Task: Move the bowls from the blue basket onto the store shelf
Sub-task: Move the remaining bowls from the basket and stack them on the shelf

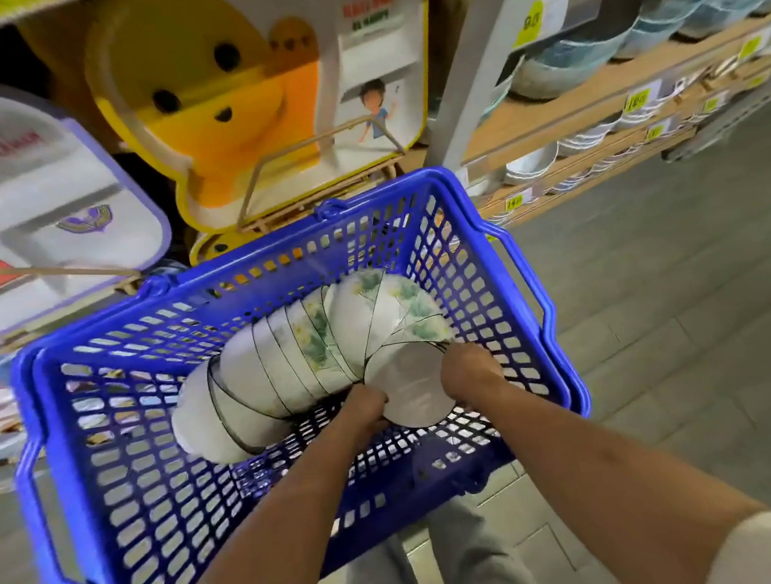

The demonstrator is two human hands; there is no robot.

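Nested bowls (296, 363) lie in a curved row on their sides in the blue basket (567, 367). Left grip (367, 408) and right grip (470, 373) curl round the nearest bowl (413, 396), one each side; best to ease it squarely off the row so the others do not roll, then lift it to the shelf (591, 99)

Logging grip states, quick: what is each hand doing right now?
Left hand: closed, gripping the left edge of the nearest bowl in the blue basket.
Right hand: closed, gripping the right edge of the same bowl.

Dim, motion-blurred, edges warped.
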